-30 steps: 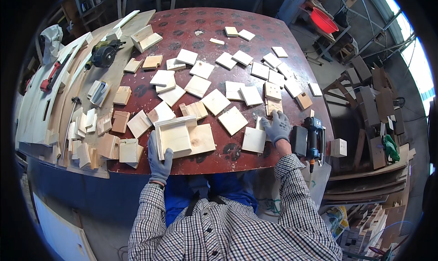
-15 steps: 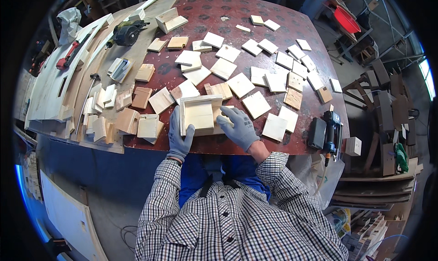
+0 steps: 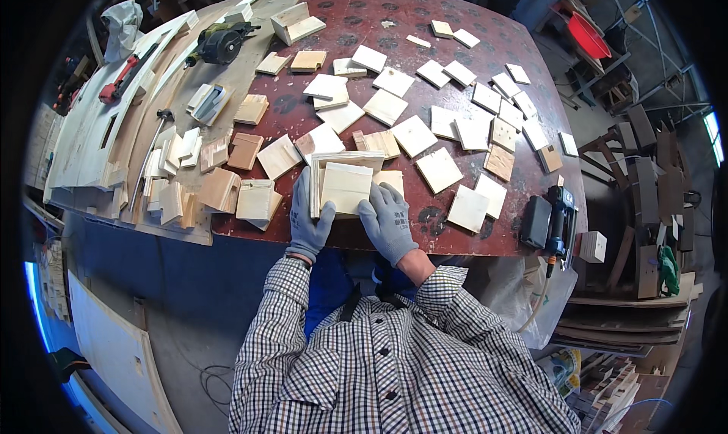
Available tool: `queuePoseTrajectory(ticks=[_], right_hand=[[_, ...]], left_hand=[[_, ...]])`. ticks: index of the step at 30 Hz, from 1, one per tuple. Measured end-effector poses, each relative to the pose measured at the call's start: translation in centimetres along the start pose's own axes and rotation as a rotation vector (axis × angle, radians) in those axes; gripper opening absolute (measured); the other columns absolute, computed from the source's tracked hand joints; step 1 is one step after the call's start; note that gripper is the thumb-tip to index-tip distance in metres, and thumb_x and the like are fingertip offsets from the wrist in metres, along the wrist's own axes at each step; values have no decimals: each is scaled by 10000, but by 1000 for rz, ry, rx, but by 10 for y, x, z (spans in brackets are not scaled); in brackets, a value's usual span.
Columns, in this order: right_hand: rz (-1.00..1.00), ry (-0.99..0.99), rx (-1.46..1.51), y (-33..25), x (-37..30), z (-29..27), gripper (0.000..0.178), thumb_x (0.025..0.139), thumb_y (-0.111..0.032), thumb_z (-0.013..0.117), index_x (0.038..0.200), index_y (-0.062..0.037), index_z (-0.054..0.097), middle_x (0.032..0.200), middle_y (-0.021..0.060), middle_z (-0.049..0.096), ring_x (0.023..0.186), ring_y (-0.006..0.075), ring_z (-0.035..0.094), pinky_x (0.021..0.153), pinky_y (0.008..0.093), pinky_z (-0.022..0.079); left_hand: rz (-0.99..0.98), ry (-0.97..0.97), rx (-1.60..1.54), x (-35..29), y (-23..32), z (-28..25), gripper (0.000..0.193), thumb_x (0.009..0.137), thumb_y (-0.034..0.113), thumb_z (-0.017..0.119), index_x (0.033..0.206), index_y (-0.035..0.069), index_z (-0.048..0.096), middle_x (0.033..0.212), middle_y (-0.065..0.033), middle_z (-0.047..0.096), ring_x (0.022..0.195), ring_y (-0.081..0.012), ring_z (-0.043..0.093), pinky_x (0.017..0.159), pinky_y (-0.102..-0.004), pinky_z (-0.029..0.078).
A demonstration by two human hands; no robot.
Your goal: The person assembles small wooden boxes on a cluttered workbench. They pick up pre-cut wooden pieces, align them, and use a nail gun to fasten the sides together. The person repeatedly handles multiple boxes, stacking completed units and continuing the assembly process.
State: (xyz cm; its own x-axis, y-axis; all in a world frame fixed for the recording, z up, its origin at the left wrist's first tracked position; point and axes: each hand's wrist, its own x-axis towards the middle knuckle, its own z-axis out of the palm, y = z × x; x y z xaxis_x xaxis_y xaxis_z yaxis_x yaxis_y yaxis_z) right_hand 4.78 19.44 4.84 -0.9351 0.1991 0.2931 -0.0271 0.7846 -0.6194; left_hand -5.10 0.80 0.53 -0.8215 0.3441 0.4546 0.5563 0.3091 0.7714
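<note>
Both my hands wear grey work gloves. They hold a small wooden box (image 3: 347, 190) at the table's near edge, with a pale square panel showing between its plywood walls. My left hand (image 3: 309, 223) is closed on the left wall, its thumb on the front. On the right, my right hand (image 3: 388, 221) grips the lower right side, thumb against the panel's edge. The fingers behind the box are hidden. Many pale square wood pieces (image 3: 438, 170) lie scattered over the dark red table (image 3: 455, 233) beyond my hands.
A blue and black air tool (image 3: 560, 218) with a hose lies at the table's right edge. Left are wood offcuts (image 3: 220, 187), a hammer (image 3: 164, 115), a circular saw (image 3: 221, 45) and a red tool (image 3: 115, 86) on long boards. A small wooden block (image 3: 592, 246) stands off the right edge.
The box has turned so its square panel faces me more. My right hand has come in from pointing at the box's inside to gripping its right side. The view has shifted slightly.
</note>
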Motion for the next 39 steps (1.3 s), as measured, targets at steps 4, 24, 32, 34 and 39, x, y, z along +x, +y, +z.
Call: queuePoseTrajectory(ticks=[4, 24, 32, 34, 39], right_hand=[[44, 35, 114, -4, 5, -4, 497, 1071, -315, 546, 1442, 14, 575, 1322, 202, 650, 1288, 401, 546, 1117, 515, 406], [435, -91, 322, -1, 30, -10, 399, 982, -352, 655, 1244, -66, 748, 1084, 211, 715, 905, 347, 700, 838, 464, 556], [175, 31, 452, -35, 24, -22, 391, 948, -297, 720, 1190, 10, 741, 1034, 182, 708, 906, 283, 693, 850, 390, 557], [370, 156, 587, -36, 17, -22, 395, 965, -282, 714, 1221, 19, 723, 1068, 180, 729, 952, 251, 703, 865, 369, 555], [369, 550, 513, 18, 3, -43, 443, 1015, -185, 630, 1405, 25, 632, 1187, 123, 751, 1013, 175, 702, 960, 316, 556]], left_hand=[[-23, 1, -19, 0, 4, 0, 868, 927, 349, 687, 1606, -58, 331, 1573, -296, 431, 1456, -442, 451, 1226, -500, 370], [139, -15, 263, 2, -10, 8, 1188, 688, 351, 956, 1601, -32, 299, 1550, -265, 439, 1428, -438, 467, 1190, -498, 435], [134, 14, 272, 2, -17, 12, 1174, 716, 433, 937, 1594, -34, 313, 1551, -280, 442, 1426, -460, 460, 1182, -532, 438], [81, -21, 219, -1, -11, 8, 1145, 715, 361, 933, 1594, -39, 318, 1558, -277, 440, 1438, -447, 455, 1195, -518, 424], [31, -49, 172, 0, -7, 9, 1155, 719, 278, 925, 1620, -32, 272, 1564, -270, 435, 1452, -433, 446, 1223, -486, 386]])
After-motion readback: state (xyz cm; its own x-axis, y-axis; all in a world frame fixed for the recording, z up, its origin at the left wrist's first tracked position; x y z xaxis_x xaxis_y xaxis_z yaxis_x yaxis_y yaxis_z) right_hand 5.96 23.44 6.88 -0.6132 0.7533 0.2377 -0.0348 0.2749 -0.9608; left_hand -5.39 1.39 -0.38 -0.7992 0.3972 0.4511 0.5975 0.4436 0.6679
